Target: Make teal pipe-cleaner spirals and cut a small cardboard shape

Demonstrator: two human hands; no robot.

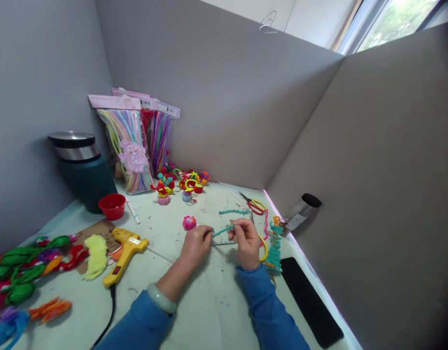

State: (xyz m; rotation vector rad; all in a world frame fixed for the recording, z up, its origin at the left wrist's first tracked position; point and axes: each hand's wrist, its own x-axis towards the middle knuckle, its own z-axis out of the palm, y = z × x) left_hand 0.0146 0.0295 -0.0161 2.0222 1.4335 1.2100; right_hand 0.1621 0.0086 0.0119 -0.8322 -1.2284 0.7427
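Between my two hands a short teal pipe cleaner is stretched just above the table. My left hand pinches its left end, and my right hand pinches the other end with fingers closed. Beyond them lies a twisted teal pipe cleaner. A small pink pom-pom-like flower sits to the left of my left hand. Close by my right hand is a yellow scissor handle, partly hidden by that hand. Bent teal pipe cleaners are bunched to its right.
A yellow hot glue gun with a cord lies at left, near a red cup and a dark bottle. Red-handled scissors lie at the back right. A black slab is along the right edge. Grey panels enclose the table.
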